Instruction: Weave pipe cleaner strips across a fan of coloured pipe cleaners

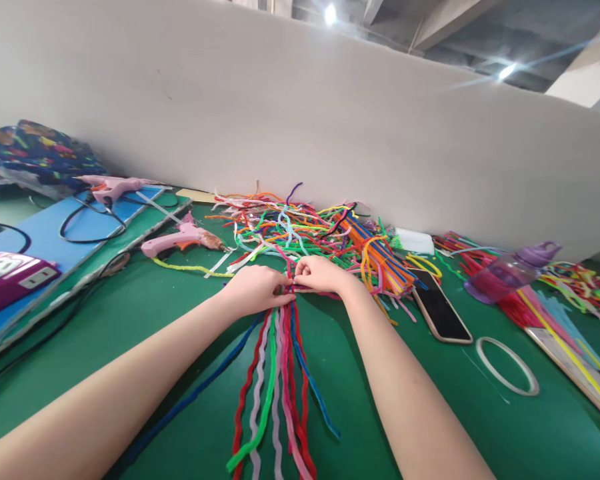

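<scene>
Fuzzy pipe cleaners (279, 373) in red, pale lilac, green, pink and blue fan out over the table toward me, some of them wavy. At their far end my left hand (257, 288) is closed, thumb and fingers pinching the strands where they cross. Right beside it, almost touching, my right hand (320, 275) is closed too, its fingertips curled on the same crossing. Sideways strands (320, 292) pass beneath the right hand. My fingers hide the exact crossing point.
Behind my hands lies a tangled heap of pipe cleaners (280, 223). A pink glue gun (185, 239) is at left, another glue gun (113, 187) on a blue board (45, 230). At right are a phone (443, 307), tape ring (507, 367) and purple bottle (510, 273).
</scene>
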A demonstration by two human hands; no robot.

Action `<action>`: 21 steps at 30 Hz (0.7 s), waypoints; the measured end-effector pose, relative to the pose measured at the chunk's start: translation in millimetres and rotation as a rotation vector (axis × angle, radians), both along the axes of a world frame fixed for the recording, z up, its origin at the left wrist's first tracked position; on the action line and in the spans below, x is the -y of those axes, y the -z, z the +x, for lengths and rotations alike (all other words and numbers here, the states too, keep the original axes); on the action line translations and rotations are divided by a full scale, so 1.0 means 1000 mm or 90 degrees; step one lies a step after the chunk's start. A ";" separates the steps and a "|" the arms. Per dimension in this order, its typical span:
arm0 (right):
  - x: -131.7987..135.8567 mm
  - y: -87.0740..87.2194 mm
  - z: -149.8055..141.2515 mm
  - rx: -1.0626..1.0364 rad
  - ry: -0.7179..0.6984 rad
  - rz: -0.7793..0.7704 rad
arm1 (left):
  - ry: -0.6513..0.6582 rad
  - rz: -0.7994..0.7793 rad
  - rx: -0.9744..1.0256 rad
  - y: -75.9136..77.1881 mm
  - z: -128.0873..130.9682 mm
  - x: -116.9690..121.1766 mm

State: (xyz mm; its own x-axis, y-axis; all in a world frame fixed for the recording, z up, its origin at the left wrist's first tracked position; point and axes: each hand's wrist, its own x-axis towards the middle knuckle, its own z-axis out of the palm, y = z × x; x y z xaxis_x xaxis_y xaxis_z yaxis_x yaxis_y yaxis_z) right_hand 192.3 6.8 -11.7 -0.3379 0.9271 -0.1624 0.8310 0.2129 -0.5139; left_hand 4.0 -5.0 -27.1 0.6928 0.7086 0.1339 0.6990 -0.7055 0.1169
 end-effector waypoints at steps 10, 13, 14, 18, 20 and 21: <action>-0.002 0.000 -0.001 0.057 0.023 0.025 | 0.019 0.005 0.016 0.002 -0.002 -0.002; -0.001 0.000 -0.004 0.068 0.030 0.056 | 0.018 0.004 0.014 0.002 -0.002 -0.002; -0.001 0.000 -0.004 0.068 0.029 0.064 | 0.016 0.003 0.012 0.003 -0.002 -0.002; 0.001 -0.002 -0.004 0.061 0.010 0.078 | 0.012 0.006 0.015 0.004 -0.001 -0.002; 0.001 -0.004 -0.002 0.057 -0.012 0.086 | 0.011 0.010 0.018 0.005 -0.002 -0.002; 0.002 -0.004 -0.002 0.056 -0.023 0.091 | 0.011 0.012 0.017 0.005 -0.002 -0.002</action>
